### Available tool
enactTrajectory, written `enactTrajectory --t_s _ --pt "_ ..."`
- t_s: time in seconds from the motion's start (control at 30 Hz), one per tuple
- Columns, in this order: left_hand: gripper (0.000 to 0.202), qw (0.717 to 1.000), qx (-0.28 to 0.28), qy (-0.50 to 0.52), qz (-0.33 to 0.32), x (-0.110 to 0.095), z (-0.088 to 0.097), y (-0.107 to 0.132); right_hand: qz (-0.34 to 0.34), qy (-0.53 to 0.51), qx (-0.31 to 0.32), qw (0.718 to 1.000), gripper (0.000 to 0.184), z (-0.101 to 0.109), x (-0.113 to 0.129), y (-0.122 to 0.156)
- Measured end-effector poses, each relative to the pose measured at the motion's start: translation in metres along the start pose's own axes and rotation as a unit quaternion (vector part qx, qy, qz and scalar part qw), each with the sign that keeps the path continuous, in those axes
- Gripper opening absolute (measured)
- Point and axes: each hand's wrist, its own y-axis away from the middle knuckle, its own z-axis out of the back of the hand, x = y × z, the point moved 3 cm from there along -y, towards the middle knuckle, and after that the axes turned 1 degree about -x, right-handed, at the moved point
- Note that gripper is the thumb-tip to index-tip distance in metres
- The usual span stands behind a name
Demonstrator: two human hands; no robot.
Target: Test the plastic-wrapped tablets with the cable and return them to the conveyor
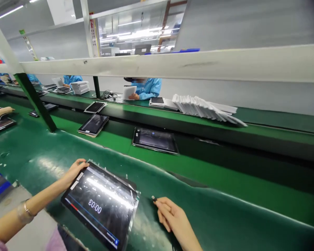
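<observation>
The left hand [73, 172] is gripping the ten o'clock corner of a black glossy-screened tablet [101, 204] lying on the green counter [225, 216]. At the tablet's three o'clock, just beside it, the right hand [172, 218] is pinching a small dark stylus-like tip [154, 198].

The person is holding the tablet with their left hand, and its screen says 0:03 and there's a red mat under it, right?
Not quite. In the head view the mat under the tablet is green, not red. The rest is right: the left hand holds the tablet's edge, and its screen reads 0:03.
</observation>
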Motion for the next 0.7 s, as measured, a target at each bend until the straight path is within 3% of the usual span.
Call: enactTrajectory --t_s 0.07,0.13,0.2,0.27,0.33,0.43,0.5,0.6,0.7 --pt "0.054 0.999 -0.022 -0.030 -0.027 0.004 0.034 0.001 -0.015 0.041 0.056 0.997 0.047 -0.033 0.003 -0.008" --pt "0.075 0.988 -0.025 -0.118 -0.102 0.003 0.063 0.007 -0.019 0.056 0.089 0.994 0.041 -0.060 0.008 -0.015" --pt "0.103 0.945 0.043 -0.270 -0.180 0.005 0.081 0.022 -0.025 0.061 0.108 0.992 0.039 -0.080 0.011 -0.021" --pt "0.120 0.875 0.137 -0.409 -0.219 0.015 0.089 0.037 -0.041 0.071 0.107 0.991 0.041 -0.089 0.011 -0.026" --pt "0.119 0.848 0.150 -0.463 -0.213 0.028 0.092 0.043 -0.068 0.089 0.096 0.989 0.043 -0.092 0.008 -0.029" --pt "0.078 0.882 0.008 -0.435 -0.182 0.038 0.094 0.033 -0.091 0.119 0.091 0.984 0.046 -0.091 0.005 -0.031" --pt "0.057 0.922 -0.039 -0.353 -0.152 0.041 0.093 0.025 -0.098 0.129 0.092 0.982 0.047 -0.090 0.003 -0.032" --pt "0.051 0.970 0.018 -0.226 -0.089 0.041 0.088 0.029 -0.103 0.143 0.101 0.979 0.048 -0.091 0.005 -0.032" --pt "0.056 0.974 0.064 -0.208 -0.056 0.034 0.080 0.049 -0.102 0.154 0.121 0.975 0.047 -0.093 0.012 -0.036"
